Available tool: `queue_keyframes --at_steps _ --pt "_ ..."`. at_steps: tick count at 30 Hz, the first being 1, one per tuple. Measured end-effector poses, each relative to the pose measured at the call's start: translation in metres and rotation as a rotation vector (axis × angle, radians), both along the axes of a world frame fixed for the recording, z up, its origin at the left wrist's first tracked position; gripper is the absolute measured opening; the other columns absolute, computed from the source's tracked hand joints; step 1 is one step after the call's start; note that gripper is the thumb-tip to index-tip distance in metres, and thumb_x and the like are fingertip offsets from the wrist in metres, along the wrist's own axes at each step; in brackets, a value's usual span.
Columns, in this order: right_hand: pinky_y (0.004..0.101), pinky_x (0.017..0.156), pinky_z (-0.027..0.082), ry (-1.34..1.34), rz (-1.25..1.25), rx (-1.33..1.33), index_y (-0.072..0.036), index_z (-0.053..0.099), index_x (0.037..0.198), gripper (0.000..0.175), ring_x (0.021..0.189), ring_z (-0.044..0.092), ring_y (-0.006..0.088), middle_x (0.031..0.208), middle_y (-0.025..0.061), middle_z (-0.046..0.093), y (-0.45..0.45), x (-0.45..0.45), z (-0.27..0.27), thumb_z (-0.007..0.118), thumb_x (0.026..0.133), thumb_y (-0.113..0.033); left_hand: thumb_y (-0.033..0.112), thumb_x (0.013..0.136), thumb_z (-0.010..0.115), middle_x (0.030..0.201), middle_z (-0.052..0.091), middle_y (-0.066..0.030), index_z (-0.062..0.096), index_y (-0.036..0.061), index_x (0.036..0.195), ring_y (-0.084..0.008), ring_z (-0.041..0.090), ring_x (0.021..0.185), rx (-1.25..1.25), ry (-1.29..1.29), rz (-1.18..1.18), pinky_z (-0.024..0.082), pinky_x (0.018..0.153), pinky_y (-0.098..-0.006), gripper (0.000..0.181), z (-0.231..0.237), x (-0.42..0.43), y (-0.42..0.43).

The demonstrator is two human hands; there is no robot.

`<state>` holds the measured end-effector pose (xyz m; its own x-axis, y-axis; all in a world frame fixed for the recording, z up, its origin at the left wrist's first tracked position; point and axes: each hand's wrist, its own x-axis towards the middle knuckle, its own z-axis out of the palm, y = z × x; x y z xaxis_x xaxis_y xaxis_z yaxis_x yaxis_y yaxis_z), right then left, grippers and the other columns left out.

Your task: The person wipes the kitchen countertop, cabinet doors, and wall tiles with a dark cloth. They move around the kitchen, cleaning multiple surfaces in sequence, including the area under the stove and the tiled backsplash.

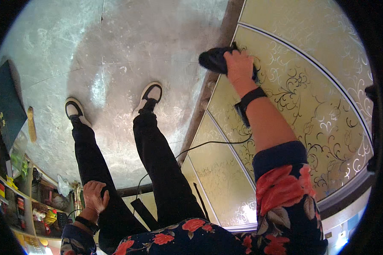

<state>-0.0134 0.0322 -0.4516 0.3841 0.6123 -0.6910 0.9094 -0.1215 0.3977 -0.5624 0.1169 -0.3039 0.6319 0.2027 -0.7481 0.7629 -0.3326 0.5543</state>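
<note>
My right hand [241, 68] grips a dark cloth-like bundle [214, 60] against a glossy cream door panel with a scroll pattern [287, 92]. The bundle hangs over the panel's lower edge, above the floor. A black band with a small device [242, 113] sits on my right wrist, and a black cable [210, 142] runs from it. My left hand [95, 196] rests on my black-trousered left thigh, with nothing seen in it; a dark band [86, 223] is round that wrist.
Both my shoes [153, 92] stand on the grey floor [121, 38]. Shelves packed with goods [28, 204] line the lower left. Nearer them are a dark green panel [6, 105] and a short straw-coloured brush or bundle [32, 124] on the floor.
</note>
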Motion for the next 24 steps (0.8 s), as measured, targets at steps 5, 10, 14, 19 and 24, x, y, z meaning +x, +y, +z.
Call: queue_keyframes --at_steps 5,10,14,19,24 --pt "0.0422 0.076 0.039 0.133 -0.094 -0.104 -0.017 0.058 0.094 0.016 0.095 0.050 0.0257 0.092 0.0042 0.054 -0.066 -0.056 -0.006 0.053 0.079 -0.017 0.017 0.064 0.059 0.083 0.057 -0.0128 0.059 0.0043 0.084 -0.0323 0.052 0.085 -0.021 0.009 -0.030 0.039 0.078 -0.0420 0.024 -0.001 0.004 0.006" --pt "0.0396 0.076 0.038 0.195 -0.077 -0.274 -0.019 0.058 0.093 0.015 0.094 0.049 0.0241 0.089 0.0036 0.054 -0.128 -0.117 0.015 0.053 0.079 -0.020 0.017 0.064 0.059 0.084 0.057 -0.0131 0.058 0.0042 0.086 -0.0329 0.052 0.086 -0.022 0.017 -0.050 0.039 0.078 -0.0422 0.025 0.004 0.002 0.019" --pt "0.0402 0.075 0.039 0.240 -0.110 -0.404 -0.018 0.058 0.095 0.017 0.095 0.049 0.0237 0.093 0.0037 0.054 -0.161 -0.151 0.032 0.054 0.078 -0.019 0.014 0.064 0.059 0.084 0.056 -0.0137 0.057 0.0037 0.086 -0.0338 0.052 0.085 -0.032 -0.001 -0.022 0.039 0.078 -0.0426 0.024 0.011 -0.006 0.032" --pt "0.0415 0.077 0.040 0.225 -0.250 -0.463 -0.018 0.056 0.099 0.021 0.098 0.049 0.0254 0.102 0.0053 0.053 -0.157 -0.154 0.071 0.055 0.079 -0.018 0.011 0.065 0.059 0.083 0.056 -0.0149 0.057 0.0030 0.086 -0.0353 0.052 0.084 -0.022 -0.067 -0.002 0.039 0.077 -0.0429 0.022 0.011 -0.015 0.043" --pt "0.0426 0.079 0.040 0.082 -0.206 -0.337 -0.016 0.055 0.099 0.024 0.096 0.048 0.0260 0.097 0.0059 0.052 -0.093 -0.109 0.133 0.059 0.075 -0.016 0.015 0.066 0.059 0.082 0.057 -0.0154 0.058 0.0036 0.085 -0.0354 0.053 0.083 0.014 -0.123 0.033 0.040 0.076 -0.0438 0.022 0.016 -0.027 0.063"
